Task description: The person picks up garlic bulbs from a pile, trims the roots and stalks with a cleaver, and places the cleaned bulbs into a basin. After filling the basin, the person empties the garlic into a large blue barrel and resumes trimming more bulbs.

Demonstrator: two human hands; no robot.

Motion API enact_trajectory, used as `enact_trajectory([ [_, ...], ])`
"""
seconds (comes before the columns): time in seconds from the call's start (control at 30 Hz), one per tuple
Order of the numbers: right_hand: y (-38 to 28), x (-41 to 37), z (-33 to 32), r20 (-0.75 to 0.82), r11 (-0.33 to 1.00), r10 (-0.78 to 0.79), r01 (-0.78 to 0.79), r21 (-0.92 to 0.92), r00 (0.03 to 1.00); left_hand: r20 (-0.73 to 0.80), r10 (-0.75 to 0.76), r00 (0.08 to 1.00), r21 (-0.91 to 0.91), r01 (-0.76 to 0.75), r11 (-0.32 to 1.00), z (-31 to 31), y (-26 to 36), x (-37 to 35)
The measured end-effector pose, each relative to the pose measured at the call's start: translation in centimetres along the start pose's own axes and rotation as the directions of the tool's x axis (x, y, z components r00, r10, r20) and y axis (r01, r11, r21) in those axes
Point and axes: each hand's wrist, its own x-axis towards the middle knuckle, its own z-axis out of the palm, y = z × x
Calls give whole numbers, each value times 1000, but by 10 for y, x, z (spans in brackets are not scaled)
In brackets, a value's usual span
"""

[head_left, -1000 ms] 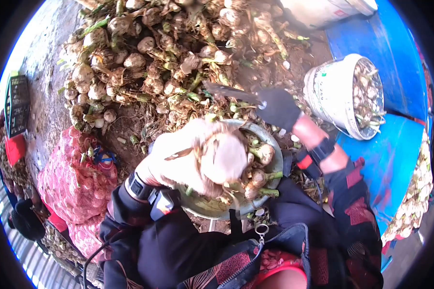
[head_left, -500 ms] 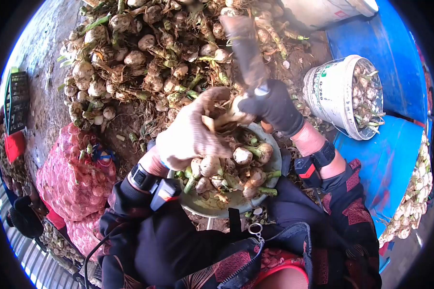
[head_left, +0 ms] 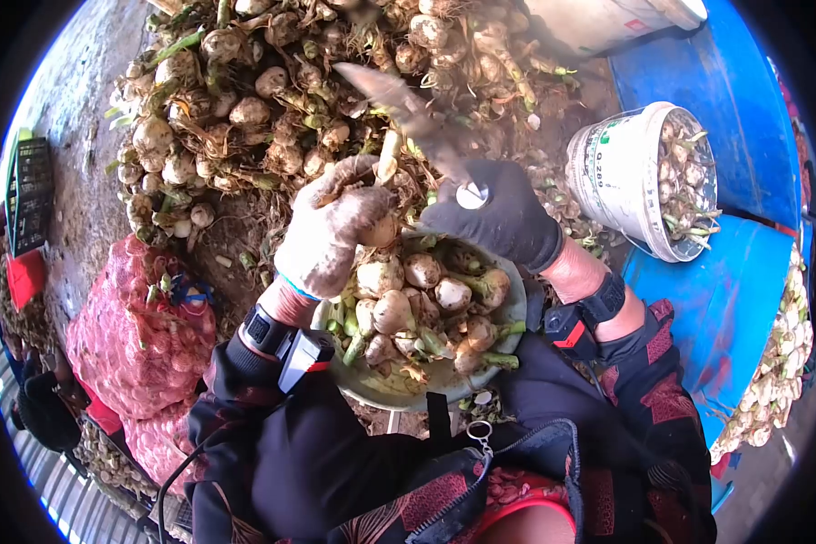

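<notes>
My left hand (head_left: 328,227), in a pale, dirt-stained glove, is closed around a garlic bulb, and its cut stalk (head_left: 389,156) sticks up past my fingers. My right hand (head_left: 503,216), in a dark glove, grips a knife by its handle. The broad, motion-blurred knife blade (head_left: 397,102) points up and to the left, above the stalk and apart from it. Just below both hands sits a greyish basin (head_left: 519,304) holding several garlic bulbs (head_left: 393,313) with short green stems.
A large heap of untrimmed garlic (head_left: 245,113) covers the ground ahead. At right a white bucket (head_left: 612,177) of small garlic heads tilts beside blue sheeting (head_left: 707,308). Pink mesh sacks (head_left: 140,335) stand at left, with a dark crate (head_left: 29,195) beyond them.
My hands have drawn apart; the left moved slightly left with the garlic bulb. The knife swung from pointing nearly straight up to slanting left.
</notes>
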Motion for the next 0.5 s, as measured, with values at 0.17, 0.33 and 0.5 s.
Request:
enact_trajectory([
  [0.17,37,16,-14,218,834,-65,173,-525,974,121,292,949,422,-315,850,-8,8,-6],
  [0.33,46,0,-21,179,883,223,-120,-455,958,502,179,846,234,-333,913,-15,-2,-15],
  [0.5,57,-8,-31,103,891,390,-347,-293,915,678,133,723,270,-413,870,-38,4,-9],
])
